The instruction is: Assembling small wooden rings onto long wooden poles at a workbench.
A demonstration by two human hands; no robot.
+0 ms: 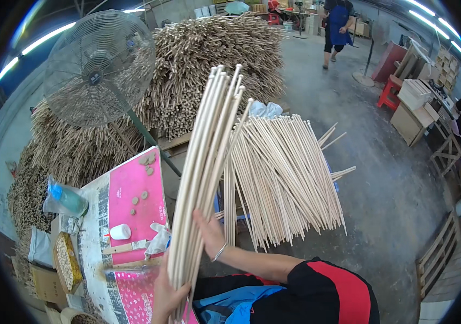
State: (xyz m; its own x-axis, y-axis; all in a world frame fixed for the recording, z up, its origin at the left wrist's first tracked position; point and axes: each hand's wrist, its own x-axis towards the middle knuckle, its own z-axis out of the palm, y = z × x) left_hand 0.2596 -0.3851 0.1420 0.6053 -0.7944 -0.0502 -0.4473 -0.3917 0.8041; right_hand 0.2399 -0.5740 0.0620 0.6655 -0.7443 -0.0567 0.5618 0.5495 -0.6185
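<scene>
A bundle of long, pale wooden sticks (201,162) with knobbed upper ends stands tilted in front of me, tops leaning slightly right. My left hand (166,294) is wrapped round its lower end. Higher up, my right hand (209,232), with a bracelet at the wrist, grips the bundle's right side; the sticks hide part of its fingers. One stick at the right fans a little away from the rest. Just beyond my right hand lies a broad stack of similar sticks (290,183) on a low support with blue parts.
At left is a table with a pink sheet (136,200), bearing small round discs, a white bottle (120,231), a brush (128,247) and a green-blue bottle (71,198). A large fan (98,70) stands before a huge stick pile (214,59). A person in a blue apron (339,24) is farther off.
</scene>
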